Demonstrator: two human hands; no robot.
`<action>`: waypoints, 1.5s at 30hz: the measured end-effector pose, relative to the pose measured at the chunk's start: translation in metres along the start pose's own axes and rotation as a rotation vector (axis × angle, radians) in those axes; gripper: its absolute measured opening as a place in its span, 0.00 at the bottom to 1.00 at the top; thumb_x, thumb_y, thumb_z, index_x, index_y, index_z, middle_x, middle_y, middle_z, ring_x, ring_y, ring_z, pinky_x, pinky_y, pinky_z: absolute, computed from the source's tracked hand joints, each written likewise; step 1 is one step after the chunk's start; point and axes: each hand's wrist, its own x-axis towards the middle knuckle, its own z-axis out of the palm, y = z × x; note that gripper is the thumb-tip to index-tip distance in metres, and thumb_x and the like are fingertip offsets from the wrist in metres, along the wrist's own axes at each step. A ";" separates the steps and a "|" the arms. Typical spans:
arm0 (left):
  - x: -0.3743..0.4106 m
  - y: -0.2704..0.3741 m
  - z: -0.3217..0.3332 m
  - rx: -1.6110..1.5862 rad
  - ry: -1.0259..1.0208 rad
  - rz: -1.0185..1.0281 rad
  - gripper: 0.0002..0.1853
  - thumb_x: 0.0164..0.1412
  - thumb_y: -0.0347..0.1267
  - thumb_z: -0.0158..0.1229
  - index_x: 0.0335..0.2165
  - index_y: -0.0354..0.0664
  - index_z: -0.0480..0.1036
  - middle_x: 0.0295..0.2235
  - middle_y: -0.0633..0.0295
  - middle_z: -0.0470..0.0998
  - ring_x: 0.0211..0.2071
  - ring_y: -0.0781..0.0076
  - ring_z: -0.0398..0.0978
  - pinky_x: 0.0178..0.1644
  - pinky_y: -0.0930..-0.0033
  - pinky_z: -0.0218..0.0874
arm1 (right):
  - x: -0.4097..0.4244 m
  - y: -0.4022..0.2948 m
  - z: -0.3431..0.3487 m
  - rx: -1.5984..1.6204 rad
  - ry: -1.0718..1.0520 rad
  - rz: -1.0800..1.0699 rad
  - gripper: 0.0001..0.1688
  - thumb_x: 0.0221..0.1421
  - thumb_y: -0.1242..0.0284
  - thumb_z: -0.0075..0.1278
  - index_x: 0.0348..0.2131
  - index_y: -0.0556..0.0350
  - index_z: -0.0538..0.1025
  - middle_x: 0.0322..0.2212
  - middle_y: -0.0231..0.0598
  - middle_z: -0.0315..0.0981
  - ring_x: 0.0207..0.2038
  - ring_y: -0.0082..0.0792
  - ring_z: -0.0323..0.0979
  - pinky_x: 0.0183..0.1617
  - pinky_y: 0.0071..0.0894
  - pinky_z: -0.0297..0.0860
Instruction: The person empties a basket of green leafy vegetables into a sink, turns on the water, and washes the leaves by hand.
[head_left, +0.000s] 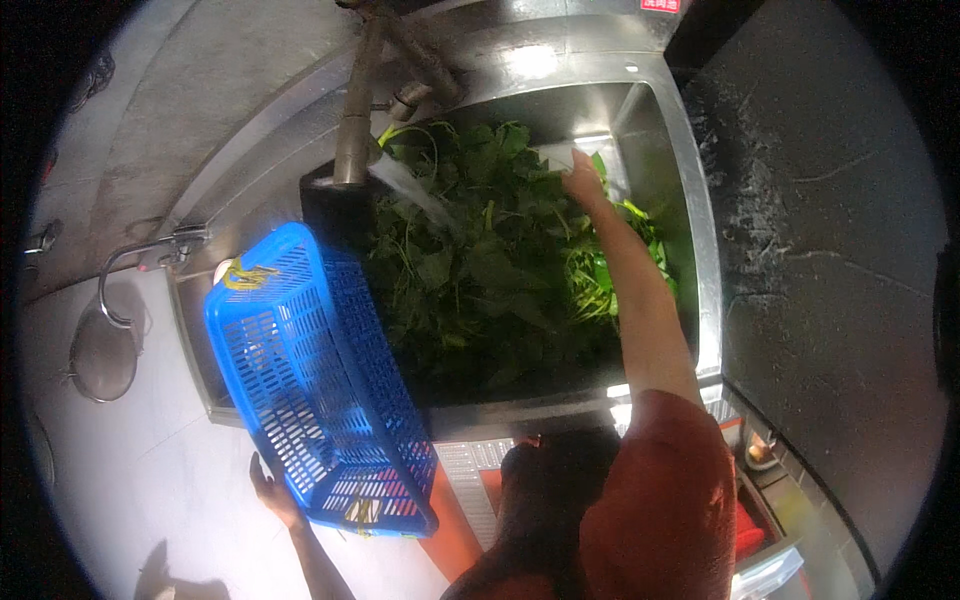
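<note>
Leafy green vegetables (480, 262) with long stems fill much of a stainless steel sink (709, 300). My right hand (585, 180) reaches over the greens near the sink's far right corner, with leaves beside it; whether it grips any is unclear. A blue slotted plastic basket (322, 390), with no vegetables visible in it, lies tilted across the sink's left edge. My left hand (274, 491) is at the basket's lower left side, its fingers outside the rim; its grip cannot be made out. Water (412, 191) runs from the metal faucet (354, 135) onto the greens.
A round metal strainer (105, 352) hangs by a curved handle left of the sink. A dark, stained wall panel (817, 225) rises at the right. A red sign (660, 4) with writing is on the steel behind. Shelving with a red item (746, 532) stands lower right.
</note>
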 end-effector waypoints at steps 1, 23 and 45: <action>-0.006 -0.002 -0.003 -0.026 0.018 -0.023 0.25 0.54 0.27 0.53 0.49 0.27 0.59 0.46 0.50 0.66 0.43 0.68 0.67 0.46 0.71 0.59 | 0.001 0.000 0.004 -0.010 0.028 -0.060 0.31 0.44 0.63 0.52 0.49 0.49 0.66 0.48 0.48 0.62 0.49 0.47 0.63 0.51 0.44 0.62; -0.144 0.085 0.029 -0.003 -0.482 0.220 0.25 0.51 0.30 0.57 0.48 0.33 0.63 0.40 0.47 0.72 0.40 0.55 0.73 0.41 0.65 0.65 | -0.037 -0.143 -0.235 1.645 -0.895 0.488 0.09 0.53 0.70 0.50 0.34 0.55 0.71 0.26 0.27 0.72 0.25 0.16 0.68 0.27 0.12 0.66; -0.159 0.075 0.029 0.262 -0.139 0.448 0.22 0.47 0.20 0.53 0.45 0.34 0.65 0.43 0.46 0.69 0.46 0.48 0.67 0.50 0.57 0.58 | -0.079 -0.158 -0.156 0.427 -0.752 0.171 0.15 0.49 0.72 0.37 0.27 0.59 0.76 0.11 0.26 0.58 0.12 0.20 0.52 0.16 0.22 0.50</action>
